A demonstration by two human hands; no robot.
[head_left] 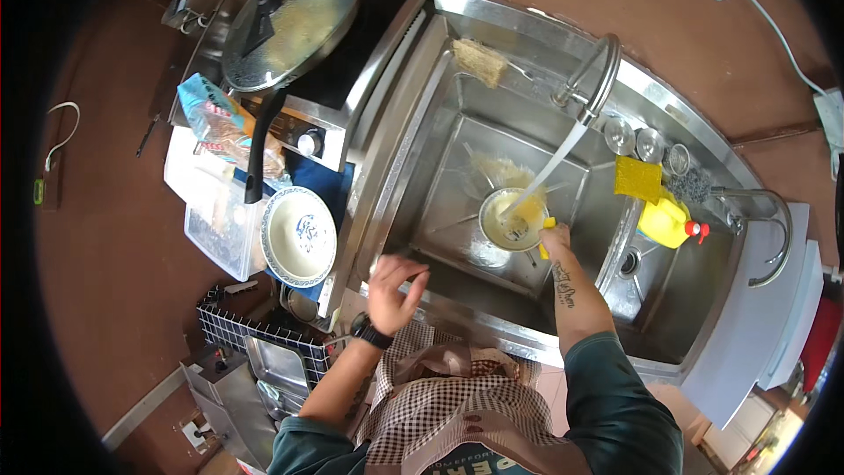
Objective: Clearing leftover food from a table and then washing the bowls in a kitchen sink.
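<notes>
A small bowl (498, 227) with a patterned inside sits in the large sink basin (440, 246). Water from the tap (605, 79) pours into it, and yellowish liquid shows inside and around it. At the bowl's right rim, my right hand (555, 238) is closed on a yellow sponge (545, 251); whether its fingers also grip the rim is hidden. My left hand (396, 292) hovers by the sink's front edge, fingers apart and holding nothing. To its left, a large white bowl with a blue-patterned rim (299, 246) stands on the counter.
A lidded pan (299, 22) rests on the cooktop (387, 13). Beside the sink are a brown scrub pad (479, 62), several glasses (651, 145), a yellow sponge cloth (637, 178), a steel scourer (690, 186) and a yellow bottle (664, 222). A wire rack (255, 325) stands lower left.
</notes>
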